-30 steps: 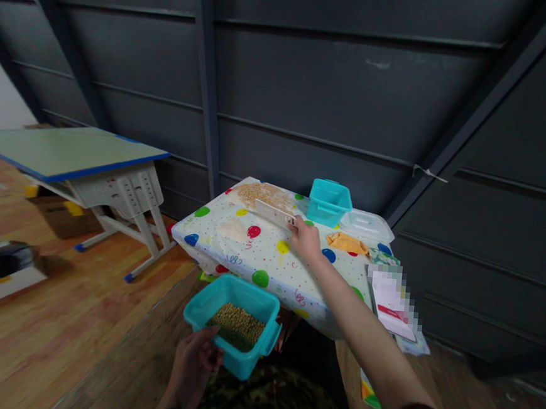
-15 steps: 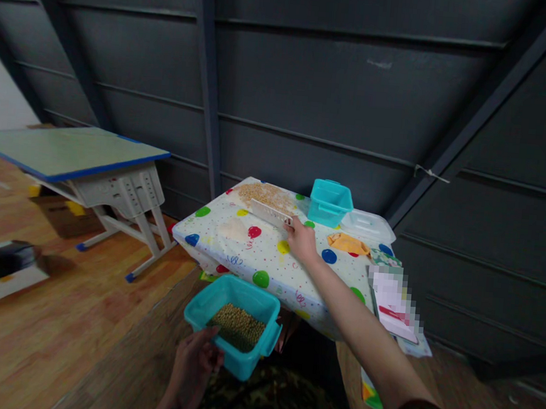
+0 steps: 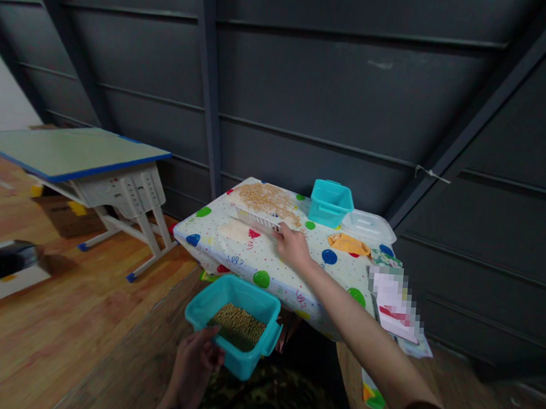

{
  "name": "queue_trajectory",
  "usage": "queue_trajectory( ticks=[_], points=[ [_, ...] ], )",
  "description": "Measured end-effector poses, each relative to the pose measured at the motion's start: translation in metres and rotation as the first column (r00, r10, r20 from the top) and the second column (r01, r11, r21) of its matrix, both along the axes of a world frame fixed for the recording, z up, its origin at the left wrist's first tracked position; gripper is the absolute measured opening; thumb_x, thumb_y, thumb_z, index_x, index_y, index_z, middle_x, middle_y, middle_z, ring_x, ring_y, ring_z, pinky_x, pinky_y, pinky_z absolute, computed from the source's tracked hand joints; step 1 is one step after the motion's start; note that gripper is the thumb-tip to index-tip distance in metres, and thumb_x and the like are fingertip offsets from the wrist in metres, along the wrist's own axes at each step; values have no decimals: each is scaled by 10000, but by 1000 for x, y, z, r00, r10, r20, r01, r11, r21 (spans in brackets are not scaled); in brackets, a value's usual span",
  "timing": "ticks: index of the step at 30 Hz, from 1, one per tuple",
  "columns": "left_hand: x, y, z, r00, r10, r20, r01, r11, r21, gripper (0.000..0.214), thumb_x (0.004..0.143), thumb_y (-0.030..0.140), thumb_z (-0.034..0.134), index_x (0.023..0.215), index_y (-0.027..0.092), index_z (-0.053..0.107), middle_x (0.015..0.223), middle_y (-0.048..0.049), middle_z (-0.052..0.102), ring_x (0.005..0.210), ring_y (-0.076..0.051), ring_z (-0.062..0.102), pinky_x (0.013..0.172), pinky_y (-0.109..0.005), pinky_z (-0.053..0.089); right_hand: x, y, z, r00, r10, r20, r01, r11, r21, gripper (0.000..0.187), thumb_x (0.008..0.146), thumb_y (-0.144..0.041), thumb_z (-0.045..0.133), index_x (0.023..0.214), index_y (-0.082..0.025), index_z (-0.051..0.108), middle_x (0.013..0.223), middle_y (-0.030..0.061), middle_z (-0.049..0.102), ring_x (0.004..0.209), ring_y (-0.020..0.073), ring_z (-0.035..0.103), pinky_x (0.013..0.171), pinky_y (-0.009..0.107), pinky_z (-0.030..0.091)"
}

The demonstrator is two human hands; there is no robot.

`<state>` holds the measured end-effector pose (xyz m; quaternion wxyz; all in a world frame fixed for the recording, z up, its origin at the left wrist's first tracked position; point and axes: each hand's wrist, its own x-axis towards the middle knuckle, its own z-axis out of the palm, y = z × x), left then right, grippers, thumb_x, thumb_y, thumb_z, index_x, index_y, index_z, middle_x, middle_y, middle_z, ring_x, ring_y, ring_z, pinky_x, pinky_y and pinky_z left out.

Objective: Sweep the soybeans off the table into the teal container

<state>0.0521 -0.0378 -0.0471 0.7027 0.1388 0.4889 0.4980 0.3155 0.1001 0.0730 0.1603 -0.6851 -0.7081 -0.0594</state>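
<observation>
My left hand (image 3: 199,353) is closed on the near-left rim of a turquoise plastic tub (image 3: 199,303), which sits tilted low in front of the table. Small greenish-tan dried beans (image 3: 239,328) cover its bottom. My right hand (image 3: 292,247), reached out over the table, grips one end of a long white slotted plastic tool (image 3: 258,220); its exact kind I cannot make out. Just beyond the tool lies a spread of tan beans or grains (image 3: 266,199). On its near side is a pale whitish patch of fine material (image 3: 234,229).
The table's balloon-print cloth (image 3: 276,280) bears a second turquoise tub (image 3: 332,203), a clear lid (image 3: 370,226), an orange cloth (image 3: 349,243) and a partly blurred flat object (image 3: 395,302). A desk (image 3: 73,151) stands left; a dark panelled wall (image 3: 311,81) rises behind.
My right hand has drawn the white slotted tool nearer and to the left, toward the whitish patch, and the tool's slots now show. My left hand and the tub have stayed put.
</observation>
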Motion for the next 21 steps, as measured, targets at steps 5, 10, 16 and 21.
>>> queue_trajectory(
  ticks=[5, 10, 16, 21],
  points=[
    [1, 0, 4, 1000, -7, 0, 7, 998, 57, 387, 510, 344, 979, 596, 202, 630, 457, 22, 626, 365, -155, 572, 361, -260, 413, -1, -10, 11, 993, -115, 24, 116, 993, -9, 355, 1098, -283, 411, 1284, -144, 680, 1003, 161, 824, 873, 277, 770, 690, 289, 415],
    [-1, -1, 1, 1000, -16, 19, 15, 999, 37, 365, 533, 337, 972, 632, 205, 647, 490, 13, 663, 388, -164, 591, 373, -266, 428, -12, -19, 8, 991, -80, 105, 86, 995, -47, 328, 1047, -239, 448, 1280, -144, 659, 1015, 179, 829, 876, 298, 782, 713, 302, 462],
    [0, 0, 1, 1000, -13, 24, 12, 999, 47, 371, 561, 326, 976, 638, 202, 635, 494, 15, 655, 392, -158, 591, 380, -265, 438, -43, -15, 8, 991, 17, 133, -5, 996, -87, 331, 1031, -200, 451, 1308, -167, 631, 1080, 170, 831, 912, 298, 795, 756, 315, 525],
    [0, 0, 3, 1000, 25, 16, -25, 999, 46, 419, 488, 370, 993, 564, 206, 614, 440, 27, 605, 361, -156, 565, 351, -262, 414, -71, -5, 12, 990, 72, 121, -61, 994, -88, 329, 1054, -212, 413, 1305, -180, 623, 1086, 164, 826, 927, 301, 801, 785, 334, 553]
  ],
)
